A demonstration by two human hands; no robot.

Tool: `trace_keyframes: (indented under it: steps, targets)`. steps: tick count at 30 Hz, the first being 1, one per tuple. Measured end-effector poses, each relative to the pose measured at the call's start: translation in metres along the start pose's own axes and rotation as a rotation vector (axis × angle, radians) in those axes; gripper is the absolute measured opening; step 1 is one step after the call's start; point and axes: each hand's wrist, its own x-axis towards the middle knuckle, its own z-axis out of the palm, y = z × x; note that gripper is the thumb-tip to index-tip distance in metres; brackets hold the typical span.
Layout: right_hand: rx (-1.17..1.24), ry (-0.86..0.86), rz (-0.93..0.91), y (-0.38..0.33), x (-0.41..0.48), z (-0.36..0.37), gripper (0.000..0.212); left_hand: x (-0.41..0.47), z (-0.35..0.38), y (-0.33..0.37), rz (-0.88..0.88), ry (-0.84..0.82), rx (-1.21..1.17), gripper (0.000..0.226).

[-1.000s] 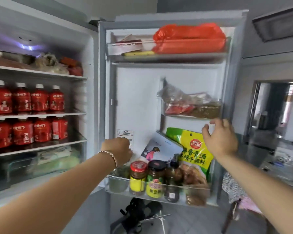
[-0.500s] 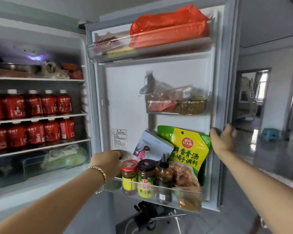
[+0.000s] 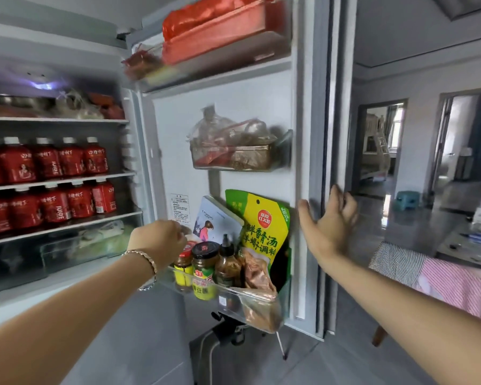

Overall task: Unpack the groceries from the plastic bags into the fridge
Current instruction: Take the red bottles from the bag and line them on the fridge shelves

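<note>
The fridge stands open, its door [image 3: 233, 107] swung out to the right and blurred. My right hand [image 3: 328, 220] grips the door's outer edge, thumb on the inner face and fingers curled round the side. My left hand [image 3: 161, 240] reaches to the left end of the lower door bin [image 3: 233, 294], knuckles toward me, just above a red-lidded jar [image 3: 183, 269]. Its fingers are hidden, so a hold cannot be seen. The bin also carries a green-labelled jar [image 3: 203, 270], a dark bottle [image 3: 227, 262], a white box [image 3: 217, 220] and a yellow-green pouch [image 3: 258, 229].
A red bag [image 3: 214, 26] fills the top door bin and clear bags sit in the middle bin [image 3: 233, 151]. Red bottles [image 3: 53, 159] line two shelves above a crisper drawer [image 3: 89, 243]. A cloth-draped chair [image 3: 442, 276] stands right. A black object [image 3: 222, 329] is below the door.
My right hand moved from in front of the pouch to the door's outer edge and took hold of it. The door now looks more edge-on. My left hand stayed by the lower bin.
</note>
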Motion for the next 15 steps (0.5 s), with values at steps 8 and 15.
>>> trace_keyframes:
  steps: [8, 15]
  targets:
    - [0.122, 0.069, -0.556, -0.053, -0.115, -0.041, 0.052, -0.067, -0.025, -0.063, -0.016, 0.058, -0.014, 0.026]
    - [0.143, -0.005, -1.069, -0.116, -0.169, -0.043, 0.018, -0.126, -0.040, -0.132, -0.109, -0.003, 0.056, 0.022]
